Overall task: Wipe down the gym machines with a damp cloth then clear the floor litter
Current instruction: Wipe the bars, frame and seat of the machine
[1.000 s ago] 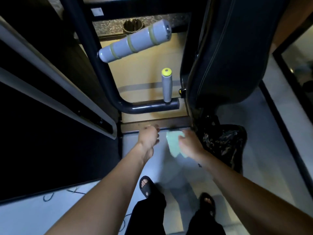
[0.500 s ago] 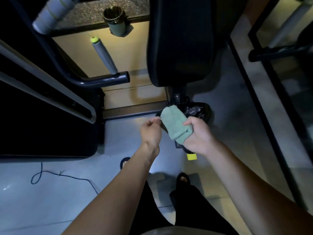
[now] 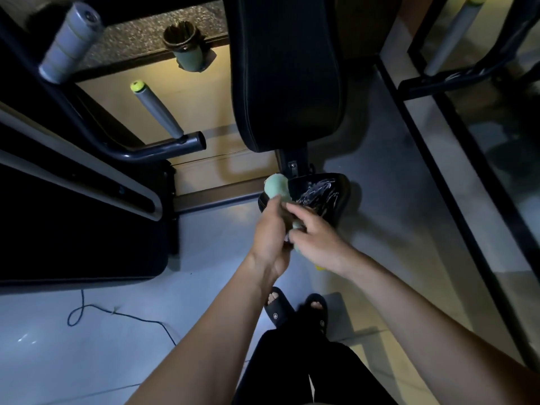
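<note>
Both hands meet at the middle of the frame around a pale green cloth (image 3: 276, 185). Curled round its lower part, the left hand (image 3: 270, 232) grips it, and the bunched top of the cloth sticks up above the knuckles. Right hand (image 3: 314, 239) reaches in from the right with fingers bent, pinching the cloth's lower end where a bit of green shows at the fingertips; how tight that pinch is I cannot tell, since the hands overlap.

Just behind the cloth sits the machine's black seat (image 3: 330, 191), its top streaked with pale scuffs. Above it, at upper centre, rises the black back pad (image 3: 287, 74). Left of the pad a grey handle (image 3: 156, 108) with a yellow-green cap slants off a dark tube, and a thicker grey roller (image 3: 68, 43) fills the upper left corner. A dark cup holder (image 3: 185, 46) hangs at top centre.

Low in the frame, two black slides (image 3: 295, 309) stand on the pale floor, each with a small round logo too small to read. A thin cable (image 3: 122, 314) loops across the lower left.
</note>
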